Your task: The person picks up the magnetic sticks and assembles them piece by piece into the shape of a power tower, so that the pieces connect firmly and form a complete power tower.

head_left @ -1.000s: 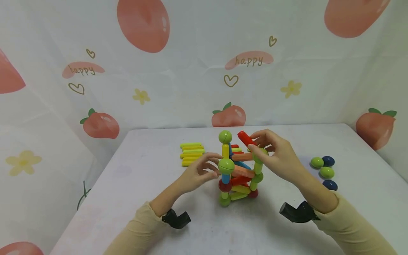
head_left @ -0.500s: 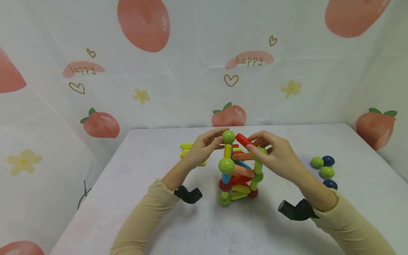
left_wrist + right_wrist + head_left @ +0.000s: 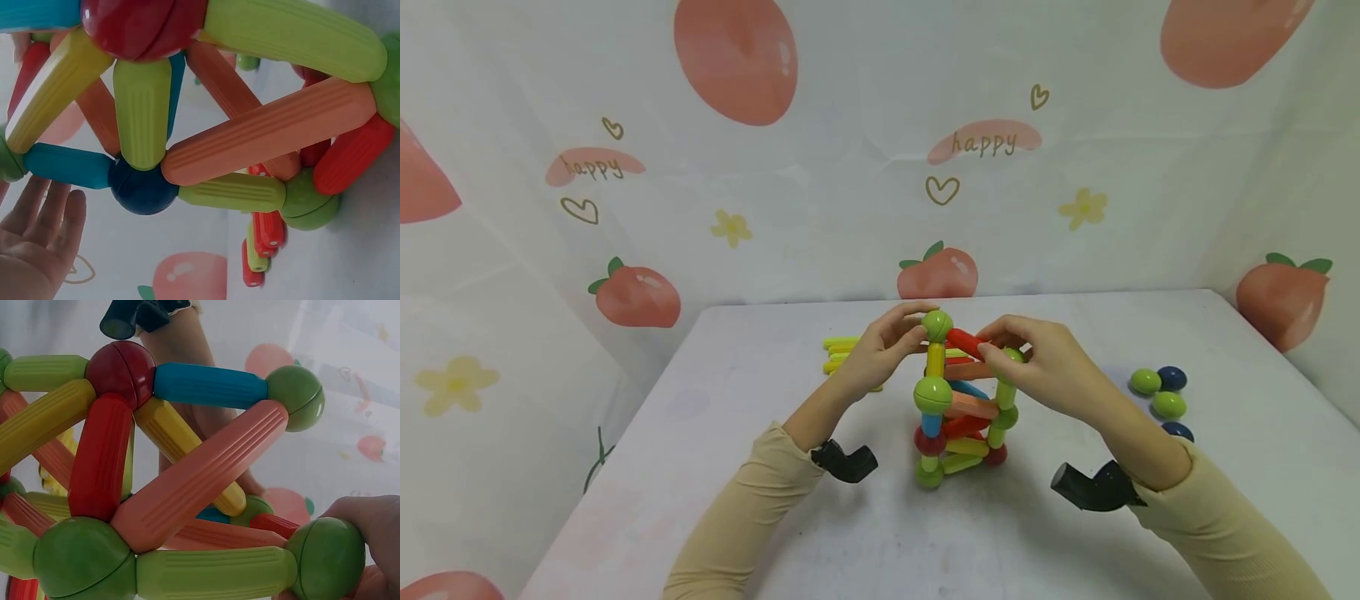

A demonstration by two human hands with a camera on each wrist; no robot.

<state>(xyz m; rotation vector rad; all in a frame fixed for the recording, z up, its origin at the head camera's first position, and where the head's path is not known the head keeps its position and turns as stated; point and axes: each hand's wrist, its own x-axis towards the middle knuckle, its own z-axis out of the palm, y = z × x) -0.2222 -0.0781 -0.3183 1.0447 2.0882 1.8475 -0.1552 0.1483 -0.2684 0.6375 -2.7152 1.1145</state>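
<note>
A tower of coloured rods and balls (image 3: pixel 934 395), like a magnetic building set, stands mid-table. At its top is a green ball (image 3: pixel 937 326), pinched between the thumb and fingers of my left hand (image 3: pixel 880 350). My right hand (image 3: pixel 1048 362) grips a short red rod (image 3: pixel 966 342), whose far end meets that ball. Beneath the right fingers sits another green ball (image 3: pixel 329 557), beside the right hand (image 3: pixel 384 534) in the right wrist view. The left wrist view has the left hand's fingers near a blue rod (image 3: pixel 69 165), below a yellow rod (image 3: pixel 59 90).
Yellow and green rods (image 3: pixel 841 343) lie behind the left hand, partly covered. Red and green rods (image 3: pixel 253 250) lie behind the tower. Loose green and dark blue balls (image 3: pixel 1169 406) rest at the right of the white table (image 3: pixel 737 417). A patterned cloth (image 3: pixel 820 192) hangs behind.
My left hand has moved up from beside the tower to its top green ball. My right hand has lowered the red rod and brought its end left to that ball.
</note>
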